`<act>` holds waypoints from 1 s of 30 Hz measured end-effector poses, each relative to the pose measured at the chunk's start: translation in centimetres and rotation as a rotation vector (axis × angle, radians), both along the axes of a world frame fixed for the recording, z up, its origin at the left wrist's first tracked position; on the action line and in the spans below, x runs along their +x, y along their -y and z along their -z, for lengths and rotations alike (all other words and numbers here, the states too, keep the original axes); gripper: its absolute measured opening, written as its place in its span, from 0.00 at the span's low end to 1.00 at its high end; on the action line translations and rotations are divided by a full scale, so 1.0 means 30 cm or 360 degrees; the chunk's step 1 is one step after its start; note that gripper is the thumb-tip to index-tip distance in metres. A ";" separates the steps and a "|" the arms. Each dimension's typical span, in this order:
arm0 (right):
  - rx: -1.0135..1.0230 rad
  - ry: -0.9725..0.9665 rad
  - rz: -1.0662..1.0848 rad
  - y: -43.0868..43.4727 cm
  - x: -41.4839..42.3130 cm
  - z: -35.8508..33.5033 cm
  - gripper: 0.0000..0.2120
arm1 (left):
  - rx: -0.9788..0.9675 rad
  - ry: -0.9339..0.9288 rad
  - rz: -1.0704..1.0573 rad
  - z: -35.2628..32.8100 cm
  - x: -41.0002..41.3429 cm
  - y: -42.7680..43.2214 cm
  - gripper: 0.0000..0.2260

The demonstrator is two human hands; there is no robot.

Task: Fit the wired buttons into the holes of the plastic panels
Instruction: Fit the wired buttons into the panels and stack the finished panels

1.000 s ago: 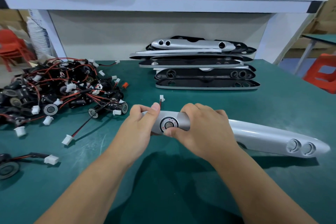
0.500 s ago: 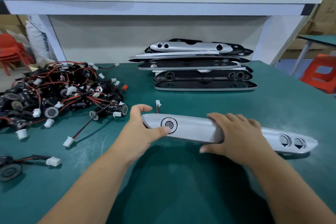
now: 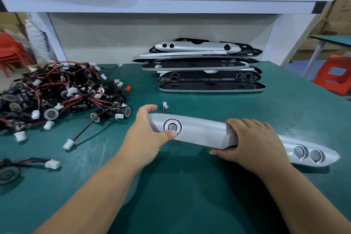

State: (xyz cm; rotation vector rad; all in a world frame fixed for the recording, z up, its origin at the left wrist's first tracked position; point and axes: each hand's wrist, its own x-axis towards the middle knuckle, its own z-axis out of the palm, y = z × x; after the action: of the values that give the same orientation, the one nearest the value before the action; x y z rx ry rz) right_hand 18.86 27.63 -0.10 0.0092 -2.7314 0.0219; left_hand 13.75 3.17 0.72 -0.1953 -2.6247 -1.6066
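A long silver plastic panel [image 3: 203, 129] lies across the green table [image 3: 190, 186] in front of me. A round button [image 3: 172, 127] sits in the hole near its left end, and its red wire with a white connector [image 3: 164, 105] sticks up behind the panel. My left hand [image 3: 146, 135] grips the panel's left end, thumb at the front edge beside the button. My right hand [image 3: 248, 142] holds the panel's middle, fingers curled over the top. Two round holes [image 3: 307, 153] at the right end show grey inside.
A tangled pile of wired buttons [image 3: 57, 95] covers the table's left side. One loose button [image 3: 8, 173] lies at the far left edge. A stack of panels [image 3: 205, 68] stands at the back. A white shelf [image 3: 161, 4] overhangs. An orange stool [image 3: 334, 76] stands right.
My right hand slid from the button to the panel's middle and grips it. My left thumb moved to the front edge by the button. The panel now lies flat.
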 end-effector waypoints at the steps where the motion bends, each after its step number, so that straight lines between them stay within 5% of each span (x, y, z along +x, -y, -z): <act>1: -0.0007 -0.0024 0.0006 0.000 0.000 0.001 0.39 | -0.0002 -0.0002 -0.0005 0.003 -0.002 0.000 0.31; 8: 0.0025 0.0167 0.0059 -0.031 0.005 0.010 0.41 | -0.0050 0.0104 0.0072 0.020 -0.031 0.030 0.30; 13: -0.0128 0.0395 0.0409 -0.250 0.070 0.031 0.47 | -0.0036 0.0099 -0.0013 0.024 -0.063 0.083 0.27; 20: -0.0449 0.0207 0.0582 -0.363 0.108 0.061 0.43 | 0.0028 0.0092 -0.0018 0.051 -0.078 0.052 0.28; 25: -0.0602 0.0028 0.0461 -0.337 0.135 0.038 0.43 | 0.0849 0.0365 -0.0138 0.032 -0.042 0.059 0.12; 30: -0.0569 -0.0264 0.0423 -0.329 0.220 0.000 0.42 | 0.1075 0.0263 -0.0302 -0.020 0.078 0.045 0.17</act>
State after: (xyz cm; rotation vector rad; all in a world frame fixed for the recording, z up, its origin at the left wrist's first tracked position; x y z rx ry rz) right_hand 25.45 37.51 -0.09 -0.4317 -2.5038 0.4130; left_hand 16.09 1.81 1.33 0.2209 -1.9525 -2.3800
